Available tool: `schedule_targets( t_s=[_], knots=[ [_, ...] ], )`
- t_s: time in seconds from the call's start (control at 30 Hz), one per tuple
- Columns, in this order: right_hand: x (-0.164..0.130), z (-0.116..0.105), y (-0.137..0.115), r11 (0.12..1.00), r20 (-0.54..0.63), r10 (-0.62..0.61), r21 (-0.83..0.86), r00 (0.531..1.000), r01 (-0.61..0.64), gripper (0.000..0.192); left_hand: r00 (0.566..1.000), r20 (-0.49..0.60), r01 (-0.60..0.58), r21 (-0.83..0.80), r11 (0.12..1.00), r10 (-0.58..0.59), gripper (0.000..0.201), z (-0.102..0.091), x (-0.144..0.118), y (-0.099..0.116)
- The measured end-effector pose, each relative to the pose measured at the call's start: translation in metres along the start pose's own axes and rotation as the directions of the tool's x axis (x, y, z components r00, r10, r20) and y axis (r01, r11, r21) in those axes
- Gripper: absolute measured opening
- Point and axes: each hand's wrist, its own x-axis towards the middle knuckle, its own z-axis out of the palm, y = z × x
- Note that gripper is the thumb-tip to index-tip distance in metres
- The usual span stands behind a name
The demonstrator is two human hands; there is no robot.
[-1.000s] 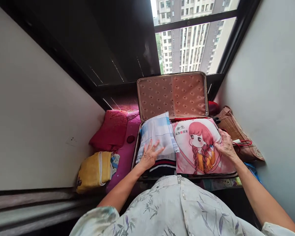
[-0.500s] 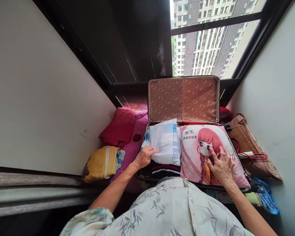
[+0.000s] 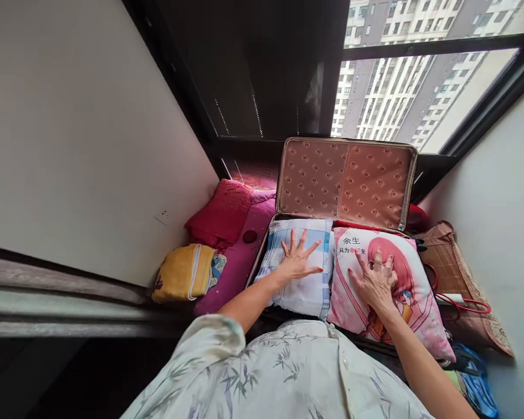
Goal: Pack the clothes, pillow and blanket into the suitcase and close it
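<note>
An open suitcase (image 3: 262, 247) lies in front of me, its patterned lid (image 3: 344, 180) propped up against the window sill. Inside on the left is a white and blue pillow (image 3: 303, 294); my left hand (image 3: 297, 260) lies flat on it with fingers spread. On the right is a pink pillow printed with a cartoon girl (image 3: 413, 291); my right hand (image 3: 374, 280) presses down on its middle, fingers apart. Neither hand grips anything.
A red cushion (image 3: 220, 212) and a folded yellow item (image 3: 182, 280) lie on magenta bedding (image 3: 240, 256) left of the suitcase. A woven brown bag with red handles (image 3: 460, 279) stands at the right. Walls close in both sides; a window is behind.
My left hand moved from the pillow's near edge up onto its top and spread flat. My right hand slid from the pink pillow's right edge to its middle. The camera view shifted right.
</note>
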Motion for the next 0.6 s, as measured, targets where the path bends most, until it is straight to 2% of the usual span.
schedule_targets(
  t_s=[0.07, 0.13, 0.2, 0.27, 0.4, 0.43, 0.5, 0.53, 0.57, 0.6],
  knots=[
    [0.012, 0.031, 0.001, 0.997, 0.085, 0.078, 0.000, 0.993, -0.078, 0.060, 0.990, 0.133, 0.033, 0.020, 0.999, -0.036, 0.093, 0.038, 0.015, -0.010],
    [0.018, 0.056, 0.004, 0.994, 0.067, 0.111, -0.011, 0.992, -0.111, 0.059, 0.987, 0.160, 0.028, 0.035, 0.999, -0.033, 0.093, 0.066, 0.024, -0.020],
    [0.019, 0.070, 0.007, 0.995, -0.002, 0.094, -0.012, 0.996, -0.094, 0.060, 0.988, 0.153, 0.017, 0.032, 0.999, -0.021, 0.094, 0.080, 0.029, -0.026],
    [0.018, 0.073, 0.009, 0.998, -0.056, 0.068, -0.002, 0.996, -0.069, 0.060, 0.990, 0.140, 0.007, 0.012, 1.000, -0.009, 0.094, 0.081, 0.032, -0.026],
    [0.013, 0.067, 0.011, 0.998, -0.112, 0.046, 0.046, 0.993, -0.041, 0.064, 0.998, 0.055, -0.038, -0.083, 0.996, 0.042, 0.088, 0.068, 0.026, -0.015],
    [0.013, 0.066, 0.012, 0.997, -0.109, 0.046, 0.065, 0.993, -0.039, 0.066, 0.998, 0.008, -0.064, -0.133, 0.989, 0.066, 0.083, 0.063, 0.020, -0.013],
    [0.013, 0.064, 0.013, 0.993, -0.089, 0.046, 0.108, 0.995, -0.036, 0.068, 0.981, -0.161, -0.150, -0.278, 0.949, 0.108, 0.066, 0.051, 0.002, -0.019],
    [0.013, 0.064, 0.013, 0.991, -0.080, 0.047, 0.128, 0.996, -0.036, 0.069, 0.960, -0.265, -0.188, -0.380, 0.906, 0.088, 0.055, 0.044, -0.012, -0.028],
    [0.013, 0.063, 0.014, 0.989, -0.073, 0.047, 0.144, 0.996, -0.037, 0.071, 0.934, -0.358, -0.186, -0.516, 0.836, -0.012, 0.044, 0.038, -0.027, -0.042],
    [0.013, 0.062, 0.014, 0.987, -0.068, 0.051, 0.154, 0.996, -0.040, 0.072, 0.894, -0.412, -0.158, -0.658, 0.736, -0.176, 0.035, 0.032, -0.046, -0.061]
  ],
)
